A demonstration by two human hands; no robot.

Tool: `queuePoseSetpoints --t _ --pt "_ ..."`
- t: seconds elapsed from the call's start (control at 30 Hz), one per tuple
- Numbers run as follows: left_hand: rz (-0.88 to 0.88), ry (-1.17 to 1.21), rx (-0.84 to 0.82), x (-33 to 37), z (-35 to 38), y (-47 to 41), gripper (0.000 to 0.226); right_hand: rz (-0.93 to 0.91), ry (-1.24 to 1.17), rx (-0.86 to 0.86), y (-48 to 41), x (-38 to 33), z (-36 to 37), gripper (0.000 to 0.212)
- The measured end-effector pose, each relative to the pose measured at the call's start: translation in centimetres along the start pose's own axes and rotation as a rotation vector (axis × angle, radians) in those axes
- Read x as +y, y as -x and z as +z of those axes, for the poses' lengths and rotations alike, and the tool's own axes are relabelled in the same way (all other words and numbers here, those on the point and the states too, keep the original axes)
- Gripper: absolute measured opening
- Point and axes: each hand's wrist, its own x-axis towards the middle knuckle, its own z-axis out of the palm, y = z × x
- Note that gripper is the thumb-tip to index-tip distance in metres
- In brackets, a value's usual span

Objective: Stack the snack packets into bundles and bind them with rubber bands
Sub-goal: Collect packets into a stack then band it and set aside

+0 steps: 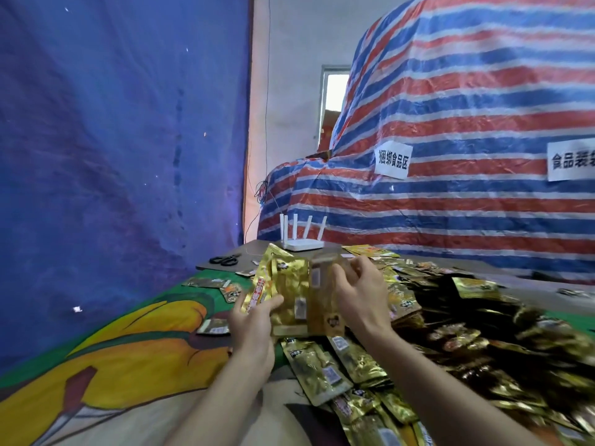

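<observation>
Gathering is where things are standing right now: the person is holding a handful of gold snack packets [299,294] upright above the table, the left hand [254,320] clamping the lower left edge with the thumb lying across the front, the right hand [360,294] closing over the top right corner, its fingertips wrapping behind. The packets in the grip are fanning unevenly, edges not yet squared, so this bundle is looking only half stacked. No rubber band is showing on it, nor on either wrist as far as I can tell. To the right, a big loose heap of packets [467,333] is spreading over the patterned cloth [128,342], and more are lying just under the hands. No finished, banded bundle is showing anywhere in view, so most of the job is looking undone. Scissors [224,260] and a white router [301,241] are sitting at the far end, well apart from the work.
</observation>
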Motion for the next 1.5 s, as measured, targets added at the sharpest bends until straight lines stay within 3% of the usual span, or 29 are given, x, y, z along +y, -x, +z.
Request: queuePoseSetpoints --t 0.17,0.27,0.43,0.53,0.63,0.8,0.93,1.07,1.17,1.3,1.5 --pt "0.329 -0.218 0.012 -0.9 -0.9 1.8 0.044 0.129 -0.116 0.074 4.1 1.3 0.3 0.02" --pt "0.537 -0.408 -0.169 -1.4 -0.9 3.0 0.047 0.209 -0.221 0.089 5.0 1.3 1.0 0.021" --pt "0.75 -0.643 -0.408 -2.4 -1.0 3.6 0.038 0.352 -0.336 -0.075 4.8 0.9 1.5 0.015" --pt "0.627 -0.664 -0.562 -2.3 -1.4 3.8 0.027 0.461 -0.403 -0.056 5.2 1.3 0.9 0.009" --pt "0.414 -0.65 -0.653 -2.5 -1.4 4.1 0.045 0.494 -0.354 -0.045 5.4 1.6 0.4 0.014" --pt "0.236 -0.693 -0.68 -2.9 -1.6 3.6 0.062 0.57 -0.436 -0.074 5.5 1.1 0.1 0.026" --pt "0.268 -0.841 -0.716 -2.8 -1.8 3.7 0.057 0.788 -0.717 -0.079 5.3 0.0 0.0 0.025" --pt "0.32 -0.86 -0.705 -2.6 -1.6 4.1 0.054 0.798 -0.818 -0.129 5.1 -0.5 0.0 0.032" --pt "0.286 -0.68 -0.778 -2.2 -1.7 4.5 0.064 0.791 -0.784 -0.198 5.2 -1.1 0.2 0.036" --pt "0.287 -0.579 -0.813 -2.1 -1.8 4.6 0.106 0.746 -0.642 -0.304 5.6 -1.7 -0.2 0.035" --pt "0.313 -0.468 -0.777 -2.4 -1.4 4.7 0.094 0.646 -0.481 -0.368 5.3 -2.1 -1.1 0.034"
